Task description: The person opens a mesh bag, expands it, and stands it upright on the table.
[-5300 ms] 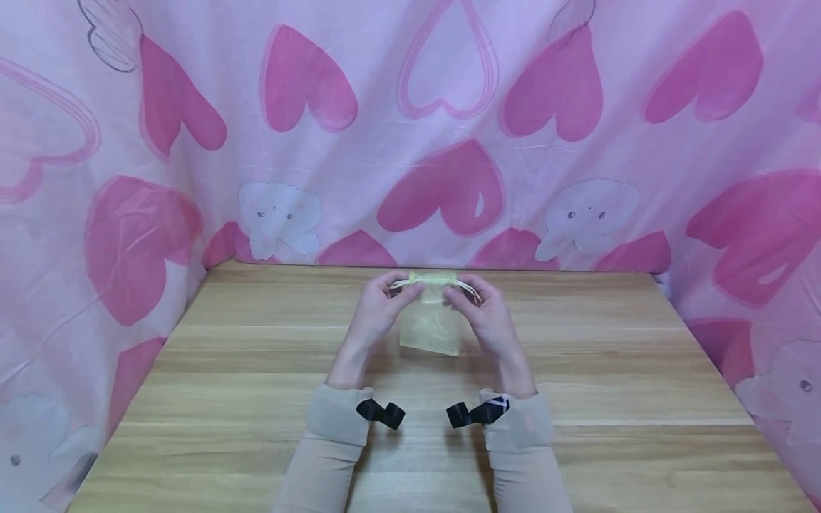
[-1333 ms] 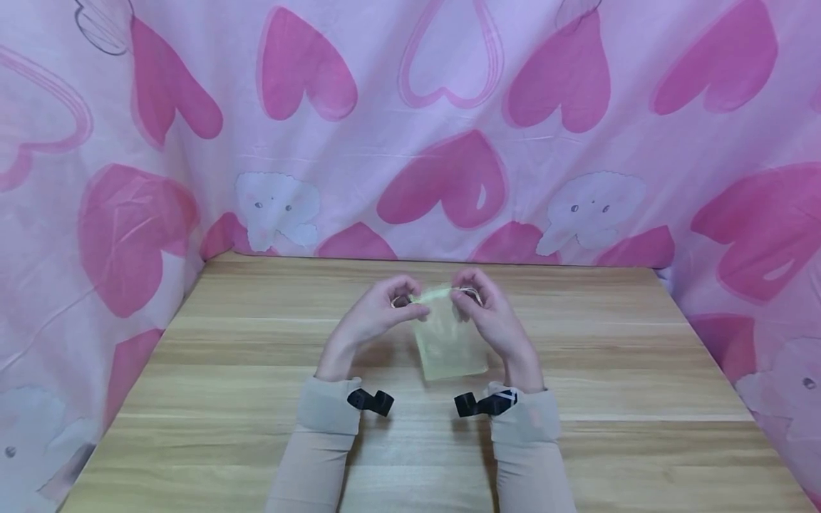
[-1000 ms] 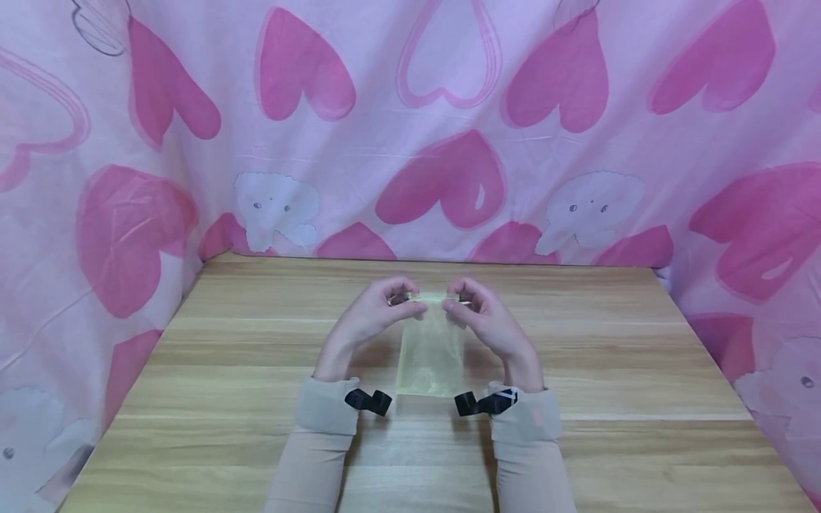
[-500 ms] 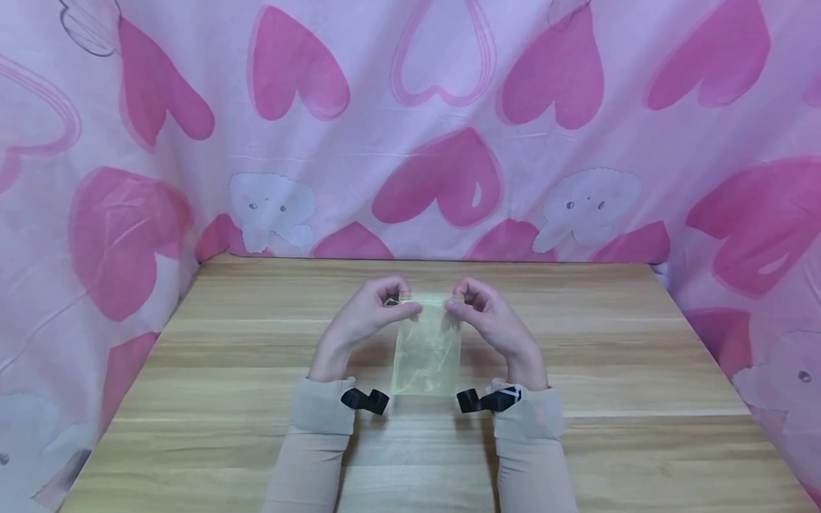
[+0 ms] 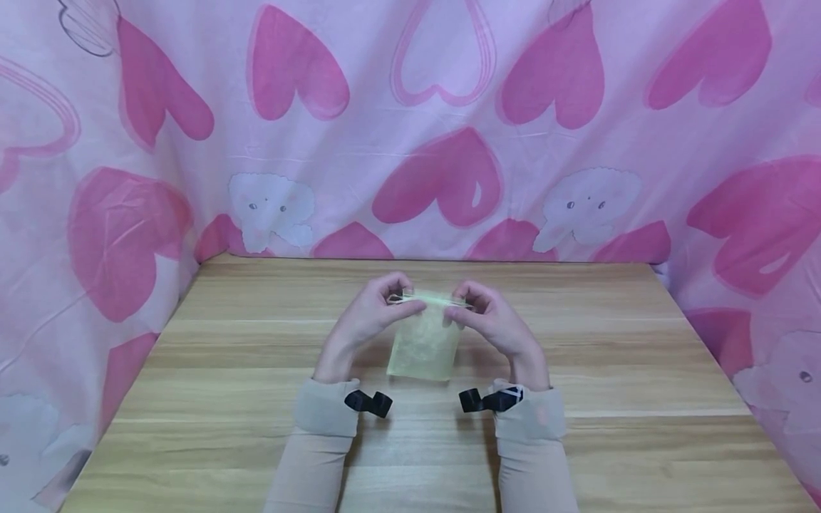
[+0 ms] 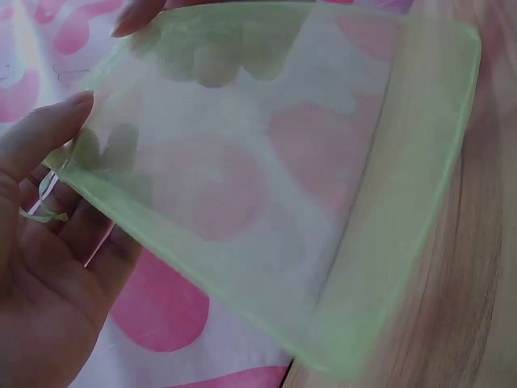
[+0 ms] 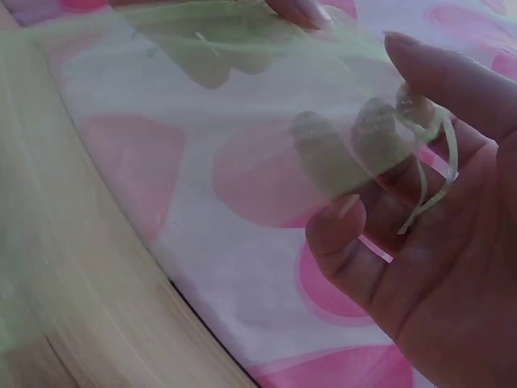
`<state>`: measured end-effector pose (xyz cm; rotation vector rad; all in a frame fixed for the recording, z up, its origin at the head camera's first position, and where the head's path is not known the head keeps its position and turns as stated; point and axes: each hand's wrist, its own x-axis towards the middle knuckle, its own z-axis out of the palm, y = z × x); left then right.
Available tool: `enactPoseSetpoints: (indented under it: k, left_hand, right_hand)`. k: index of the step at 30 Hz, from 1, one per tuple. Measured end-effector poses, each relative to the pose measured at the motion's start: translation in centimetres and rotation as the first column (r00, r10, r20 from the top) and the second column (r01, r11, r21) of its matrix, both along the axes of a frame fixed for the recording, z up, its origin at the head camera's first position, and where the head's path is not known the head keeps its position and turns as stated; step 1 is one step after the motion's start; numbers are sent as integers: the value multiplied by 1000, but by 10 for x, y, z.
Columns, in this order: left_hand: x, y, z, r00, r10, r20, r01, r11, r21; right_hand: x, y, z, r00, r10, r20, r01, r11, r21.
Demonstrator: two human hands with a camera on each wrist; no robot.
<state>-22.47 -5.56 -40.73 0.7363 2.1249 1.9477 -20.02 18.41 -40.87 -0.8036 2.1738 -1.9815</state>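
A sheer pale-yellow drawstring pouch (image 5: 425,345) hangs above the table between both hands, its lower edge toward the person. My left hand (image 5: 370,311) pinches its top left corner between thumb and fingers. At the top right corner my right hand (image 5: 492,319) pinches it the same way. In the left wrist view the see-through pouch (image 6: 242,170) looks flat, with fingers visible behind the mesh. A loop of the drawstring (image 7: 448,153) lies by the right palm in the right wrist view. Nothing can be made out inside the pouch.
The wood-grain table (image 5: 244,399) extends on every side beneath the hands. A pink curtain (image 5: 359,164) printed with hearts encloses the back and both sides. Each sleeve cuff carries a small black wrist camera (image 5: 368,403).
Earlier the pouch swung right, then hung straight and lower. Now its bottom edge has lifted and swung slightly left, and the drawstring shows at both sides. Both hands still hold its top.
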Motion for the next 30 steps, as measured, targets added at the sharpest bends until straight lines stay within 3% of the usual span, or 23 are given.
enactPoseSetpoints:
  k: [3, 8, 13, 22, 30]
  left_hand:
    - [1, -1, 2, 1000, 9, -4, -9, 1000, -12]
    - [3, -2, 7, 999, -40, -37, 37, 997, -74]
    - [1, -3, 5, 997, -54, -48, 48, 993, -110]
    - [-4, -6, -3, 999, -15, -52, 12, 997, -70]
    - [-6, -1, -2, 996, -36, -81, 32, 998, -54]
  right_hand:
    - [-1, 0, -1, 1000, 5, -5, -6, 1000, -20]
    - [-2, 3, -2, 999, 0, 41, 2, 999, -46]
    - [-1, 1, -1, 997, -20, 69, 23, 999, -40]
    - [-1, -3, 0, 992, -65, 110, 70, 997, -34]
    - [-3, -6, 1, 986, -106, 131, 116, 991, -72]
